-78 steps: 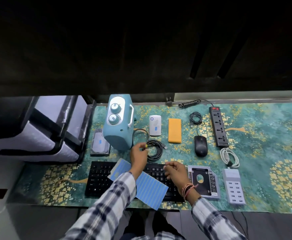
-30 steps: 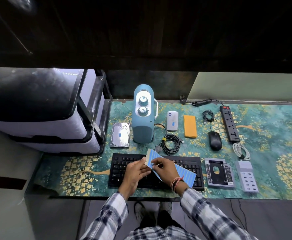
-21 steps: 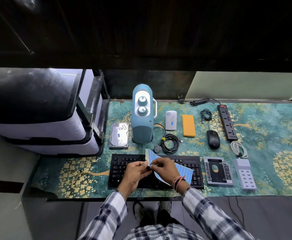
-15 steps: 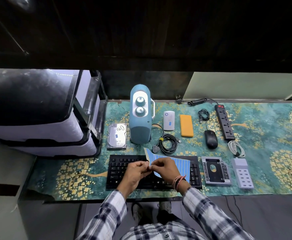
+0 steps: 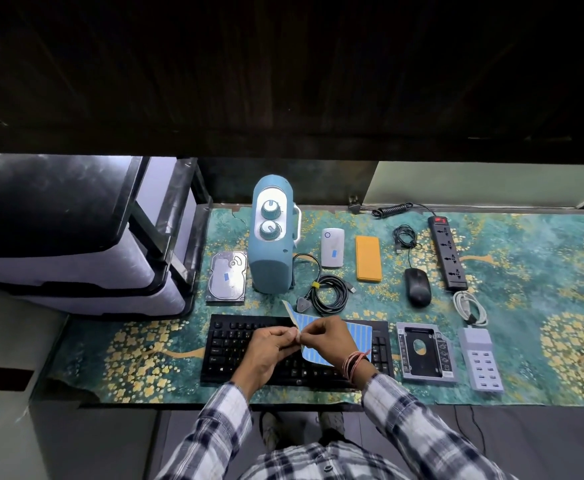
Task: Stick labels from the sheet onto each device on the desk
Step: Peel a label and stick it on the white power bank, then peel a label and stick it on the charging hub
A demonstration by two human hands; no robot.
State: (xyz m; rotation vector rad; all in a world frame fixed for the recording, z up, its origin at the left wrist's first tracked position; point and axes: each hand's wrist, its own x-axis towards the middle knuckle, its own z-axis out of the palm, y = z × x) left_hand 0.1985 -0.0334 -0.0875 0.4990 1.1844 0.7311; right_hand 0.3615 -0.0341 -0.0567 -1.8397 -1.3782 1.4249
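Pinching together above the keyboard (image 5: 249, 344), the left hand (image 5: 266, 351) and the right hand (image 5: 325, 337) are closed on the blue label sheet (image 5: 352, 337), which is held bent, its far corner curled up towards the coiled black cable (image 5: 328, 297). Small blue labels are seen on the hard drive (image 5: 226, 282) and the white power bank (image 5: 332, 252). The orange device (image 5: 368, 258), the mouse (image 5: 417, 287) and the power strip (image 5: 448, 252) are laid further right on the patterned mat (image 5: 543, 271).
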